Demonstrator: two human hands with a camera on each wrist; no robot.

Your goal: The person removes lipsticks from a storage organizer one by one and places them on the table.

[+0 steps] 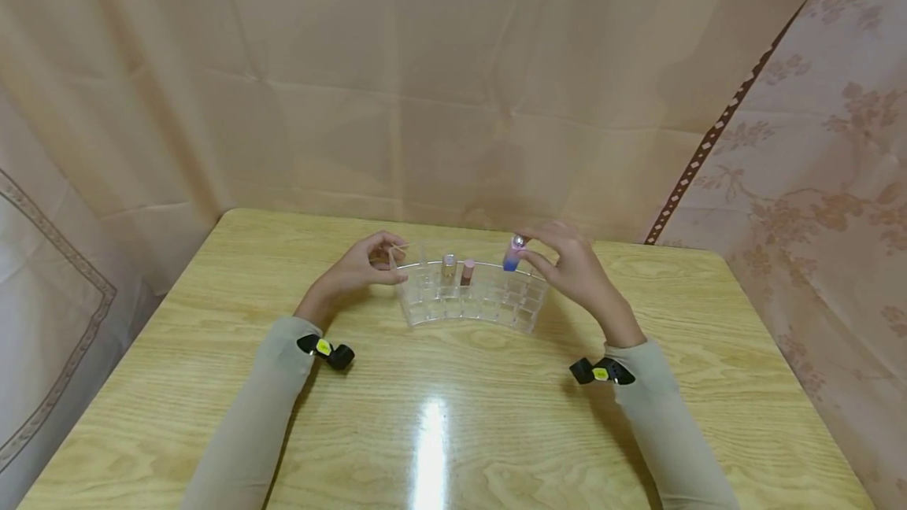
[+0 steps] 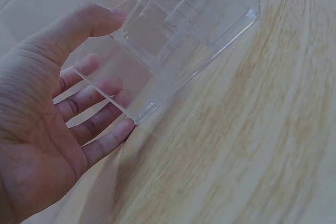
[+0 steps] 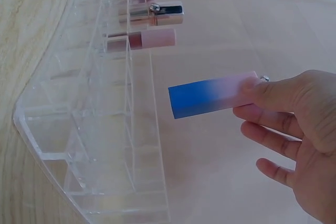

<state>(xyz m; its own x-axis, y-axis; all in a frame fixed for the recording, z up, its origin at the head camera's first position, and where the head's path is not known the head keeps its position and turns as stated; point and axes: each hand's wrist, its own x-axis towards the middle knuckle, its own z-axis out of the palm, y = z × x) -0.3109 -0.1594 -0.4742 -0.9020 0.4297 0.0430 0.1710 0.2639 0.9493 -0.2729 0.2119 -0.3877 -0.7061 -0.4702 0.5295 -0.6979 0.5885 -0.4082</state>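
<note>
A clear, stepped lipstick organizer (image 1: 471, 309) with a curved front stands on the table. My left hand (image 1: 367, 262) grips its left end, the thumb on one side of the plastic and the fingers (image 2: 89, 98) round the edge. My right hand (image 1: 572, 264) pinches a square pink-to-blue lipstick tube (image 3: 205, 96) by its pink end. Over the right back part of the organizer hangs this tube, blue end down, apart from the plastic in the right wrist view. Two more lipsticks stand upright in the back row: a gold one (image 1: 449, 267) and a pink-capped one (image 1: 468, 271).
The wood-grain table (image 1: 453, 384) carries a bright light reflection near the front. A beige curtain (image 1: 397, 101) hangs behind it, and a floral cloth (image 1: 836, 179) hangs on the right. Black wrist cameras (image 1: 602, 371) sit on both sleeves.
</note>
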